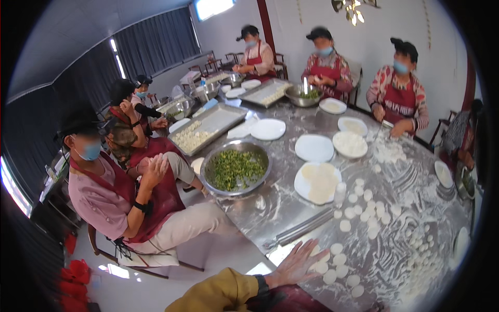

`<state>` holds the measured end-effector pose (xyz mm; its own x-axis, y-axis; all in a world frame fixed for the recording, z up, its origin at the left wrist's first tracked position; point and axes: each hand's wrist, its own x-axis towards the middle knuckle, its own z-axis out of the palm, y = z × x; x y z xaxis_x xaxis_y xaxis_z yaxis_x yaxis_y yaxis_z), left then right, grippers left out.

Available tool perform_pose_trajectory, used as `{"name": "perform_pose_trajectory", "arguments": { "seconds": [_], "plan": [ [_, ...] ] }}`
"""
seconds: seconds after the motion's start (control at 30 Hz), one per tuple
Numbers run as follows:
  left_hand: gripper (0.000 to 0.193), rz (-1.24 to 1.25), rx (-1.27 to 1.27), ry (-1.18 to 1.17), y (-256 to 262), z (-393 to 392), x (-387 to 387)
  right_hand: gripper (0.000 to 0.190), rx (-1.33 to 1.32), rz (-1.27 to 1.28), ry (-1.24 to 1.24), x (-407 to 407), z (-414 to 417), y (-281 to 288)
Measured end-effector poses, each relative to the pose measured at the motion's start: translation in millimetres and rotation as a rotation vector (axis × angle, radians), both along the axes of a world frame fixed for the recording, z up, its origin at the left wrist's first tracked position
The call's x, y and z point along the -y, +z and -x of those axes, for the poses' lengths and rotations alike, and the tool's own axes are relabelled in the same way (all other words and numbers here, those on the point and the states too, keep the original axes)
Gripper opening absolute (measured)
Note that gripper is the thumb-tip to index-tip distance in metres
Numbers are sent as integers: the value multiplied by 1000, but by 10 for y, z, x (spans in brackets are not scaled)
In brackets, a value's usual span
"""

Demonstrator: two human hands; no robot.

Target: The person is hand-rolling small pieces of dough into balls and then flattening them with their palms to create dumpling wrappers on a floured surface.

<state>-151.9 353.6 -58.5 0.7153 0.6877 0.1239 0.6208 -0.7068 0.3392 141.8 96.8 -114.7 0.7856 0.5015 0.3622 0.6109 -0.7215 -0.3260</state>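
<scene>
My left hand (298, 259), dusted with flour and palm down, has its fingers apart at the near table edge. Its fingertips reach over a group of small flattened dough discs (340, 259), partly covering some of them. Nothing is gripped in it. My right hand cannot be made out in view. More dough discs (365, 215) lie scattered farther up the floured steel table (269, 230). Small dough pieces (423, 269) are heaped at the right. Long metal bars (304, 228) lie just beyond my left hand. A white plate (302, 187) carries thin dough wrappers (321, 179).
A steel bowl (208, 171) holds chopped green filling (237, 169). Trays (230, 117) carry formed dough pieces. Near the bowl, a seated person (101, 191) presses both hands together. Across the table, a person (401, 85) handles something in flour. White plates (314, 147) stand between.
</scene>
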Motion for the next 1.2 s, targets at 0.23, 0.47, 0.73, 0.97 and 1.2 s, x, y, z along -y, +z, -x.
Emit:
{"name": "perform_pose_trajectory", "arguments": {
  "seconds": [0.23, 0.47, 0.73, 0.97, 1.2],
  "plan": [
    [75, -3, 13, 1, 160, -40, -70, 41, -43, -83, -25, -57, 114, 180],
    [73, -28, 34, 0, -8, 53, 73, 36, 70, -111, 76, 97, 117, 55],
    [71, -29, 4, -20, 99, -11, 49, 39, 129, -113, 23, 81, 77, 8],
    [80, 151, 79, 11, 164, -33, 116, 43, -26, -19, 28, -9, 60, 91],
    [72, -70, -31, -3, 300, -47, 7, 45, 84, 63, -37, 167, 27, -21]
  ]
}}
